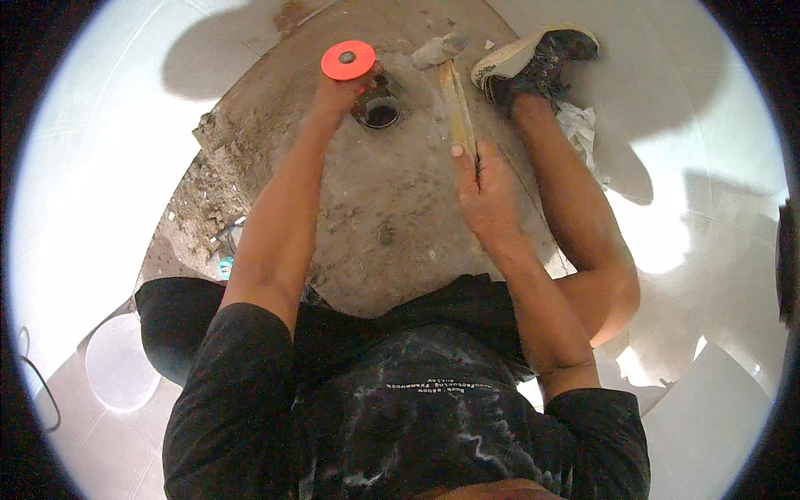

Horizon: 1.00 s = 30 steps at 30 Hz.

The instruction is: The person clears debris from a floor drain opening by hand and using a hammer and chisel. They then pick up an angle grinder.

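My left hand (340,93) is closed round a chisel (347,58) with a round orange hand guard; its grey striking end faces up, and its tip is hidden. Just beside that hand, a round dark pipe opening (382,115) sits in the grey-brown dirt or mortar surface (367,192). In my right hand (486,187) is a hammer (457,104), gripped by its wooden handle with the thumb along it. The dusty hammer head (438,51) is at the far end, right of the chisel and apart from it.
Broken rubble (204,212) lies along the left edge, with a small teal item (226,267) near it. At the right are my dusty shoe (542,62) and crumpled white plastic (577,129). A whitish round object (123,362) stands lower left, near a dark cable (52,396).
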{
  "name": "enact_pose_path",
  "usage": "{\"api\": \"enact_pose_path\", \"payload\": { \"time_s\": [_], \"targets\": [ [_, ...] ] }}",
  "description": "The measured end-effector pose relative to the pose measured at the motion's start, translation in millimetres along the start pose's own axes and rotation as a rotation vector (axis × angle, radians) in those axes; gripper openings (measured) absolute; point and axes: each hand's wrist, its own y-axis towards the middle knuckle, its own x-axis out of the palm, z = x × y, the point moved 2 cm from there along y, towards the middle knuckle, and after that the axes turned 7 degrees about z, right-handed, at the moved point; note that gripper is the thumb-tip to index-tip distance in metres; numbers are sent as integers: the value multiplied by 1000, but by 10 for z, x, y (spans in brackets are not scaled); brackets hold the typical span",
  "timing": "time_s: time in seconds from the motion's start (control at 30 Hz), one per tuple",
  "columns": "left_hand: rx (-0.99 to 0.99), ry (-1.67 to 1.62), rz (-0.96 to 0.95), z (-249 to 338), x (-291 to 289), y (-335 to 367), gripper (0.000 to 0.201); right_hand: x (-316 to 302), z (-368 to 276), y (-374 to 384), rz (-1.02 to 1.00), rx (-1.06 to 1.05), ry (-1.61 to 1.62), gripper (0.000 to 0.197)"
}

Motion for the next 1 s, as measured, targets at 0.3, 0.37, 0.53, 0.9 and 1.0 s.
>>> {"api": "enact_pose_path", "payload": {
  "time_s": [0.3, 0.37, 0.53, 0.9, 1.0],
  "targets": [
    [280, 113, -69, 82, 210, 4, 26, -23, -24, 134, -31, 12, 133, 35],
    [397, 165, -21, 35, 210, 69, 25, -51, -115, 182, -44, -18, 120, 37],
    [368, 300, 32, -117, 145, 194, 23, -35, -220, 242, -134, 67, 105, 39],
    [311, 241, 55, 237, 160, 61, 18, -230, -642, 542, 86, -182, 462, 34],
    [347, 185, 43, 378, 154, 70, 20, -259, -610, 537, 92, -199, 450, 33]
  ]
}}
